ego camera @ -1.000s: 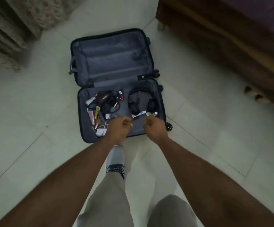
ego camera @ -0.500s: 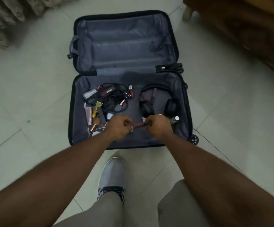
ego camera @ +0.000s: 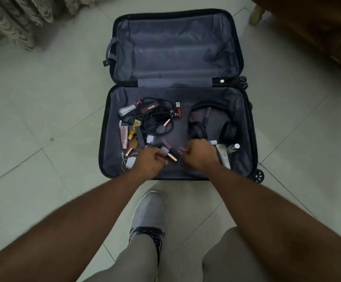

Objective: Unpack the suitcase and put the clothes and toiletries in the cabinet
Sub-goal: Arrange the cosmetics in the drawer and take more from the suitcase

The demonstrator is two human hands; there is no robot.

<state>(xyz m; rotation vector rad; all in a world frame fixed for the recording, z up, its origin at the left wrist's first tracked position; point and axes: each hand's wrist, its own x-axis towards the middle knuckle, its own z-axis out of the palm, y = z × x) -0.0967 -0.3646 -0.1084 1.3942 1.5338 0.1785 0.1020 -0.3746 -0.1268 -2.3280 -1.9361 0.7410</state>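
One suitcase (ego camera: 245,127) open on floor; one headphones (ego camera: 212,121) at 2 o'clock. My left hand (ego camera: 151,161) grips a lipstick (ego camera: 168,152); right hand (ego camera: 201,153) pinches a red tube (ego camera: 182,150). Hands now apart; earlier joined.

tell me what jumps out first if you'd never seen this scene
An open dark suitcase lies flat on the pale tiled floor, its far half bare grey lining, its near half strewn with small things. Black headphones sit at the right of that half and a tangle of black cable at the left. At the near edge, the left hand grips a rose-gold lipstick and the right hand pinches a small red tube.
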